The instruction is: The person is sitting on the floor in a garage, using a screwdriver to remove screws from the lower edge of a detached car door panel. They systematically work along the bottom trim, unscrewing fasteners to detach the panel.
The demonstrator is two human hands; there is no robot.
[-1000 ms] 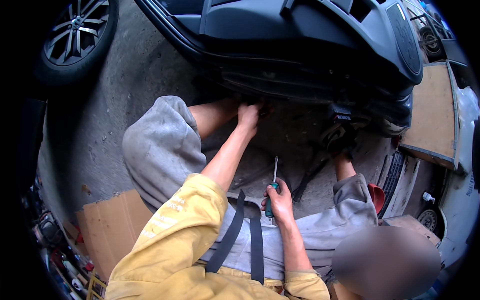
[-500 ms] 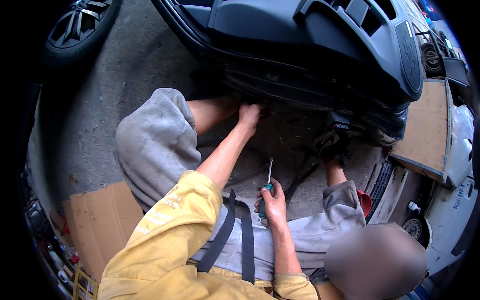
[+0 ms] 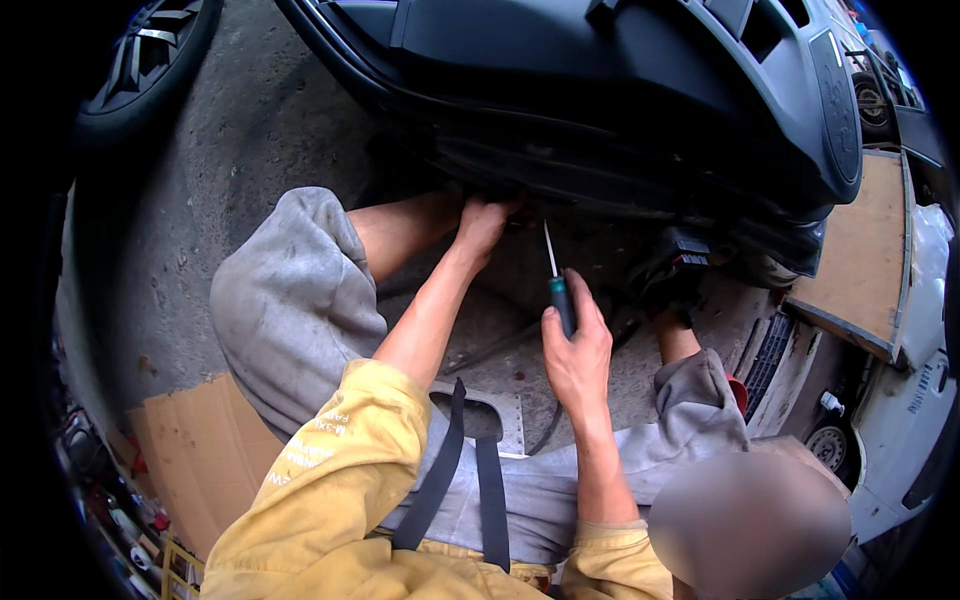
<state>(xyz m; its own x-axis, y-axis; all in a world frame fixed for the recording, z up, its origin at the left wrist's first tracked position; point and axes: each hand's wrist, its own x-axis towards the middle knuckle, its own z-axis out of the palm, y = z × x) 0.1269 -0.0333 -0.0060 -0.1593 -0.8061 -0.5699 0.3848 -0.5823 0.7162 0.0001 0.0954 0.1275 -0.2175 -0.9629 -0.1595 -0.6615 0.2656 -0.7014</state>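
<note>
I see the black car bumper (image 3: 620, 110) hanging low over the concrete floor (image 3: 230, 180), my bent grey-trousered knee (image 3: 290, 290) and flat cardboard (image 3: 200, 450) crowding the left, leaving little room beneath. My left hand (image 3: 482, 222) presses up at the bumper's lower edge, fingers hidden, so I cannot tell its grip. My right hand (image 3: 577, 350) is wrapped around the green-handled screwdriver (image 3: 556, 280), its shaft pointing up toward that edge.

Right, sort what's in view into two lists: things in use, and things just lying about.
In use:
- screwdriver, held in the right hand
- black bumper, its lower edge touched by the left hand

Lying about:
- cardboard sheet on the floor
- wooden board
- car wheel
</note>
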